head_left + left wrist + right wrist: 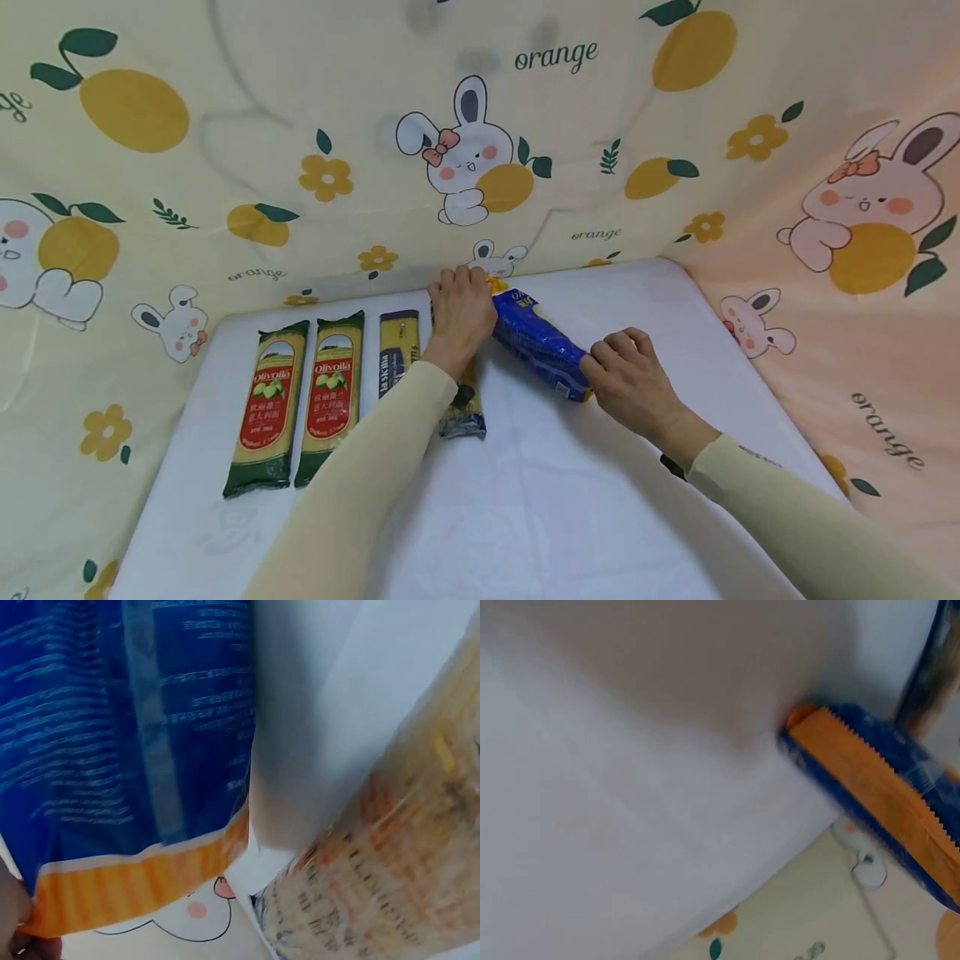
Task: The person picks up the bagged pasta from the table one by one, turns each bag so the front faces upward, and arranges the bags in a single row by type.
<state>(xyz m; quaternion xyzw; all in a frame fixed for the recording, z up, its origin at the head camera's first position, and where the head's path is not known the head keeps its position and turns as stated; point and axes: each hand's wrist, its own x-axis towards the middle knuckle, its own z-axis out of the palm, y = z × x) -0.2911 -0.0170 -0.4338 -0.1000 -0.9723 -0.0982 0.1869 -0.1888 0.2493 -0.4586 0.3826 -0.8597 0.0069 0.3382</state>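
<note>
A blue pasta bag (536, 337) with orange ends slants above the white table between the two hands. My left hand (461, 321) pinches an orange corner at its far end; that corner shows at the lower left of the left wrist view, below the bag's printed blue back (90, 750). At the near end, my right hand (633, 383) grips the bag with curled fingers. The right wrist view catches the jagged orange end seal (877, 780), without the hand. A clear spaghetti pack (465, 412) lies partly hidden under my left hand and wrist.
Two red-labelled Olivoilà pasta packs (272, 404) (330, 387) lie side by side on the left of the white table (517, 508). Beside them is a la sicilia pasta pack (399, 346), partly behind my left sleeve. Printed cloth (360, 108) walls the back and sides.
</note>
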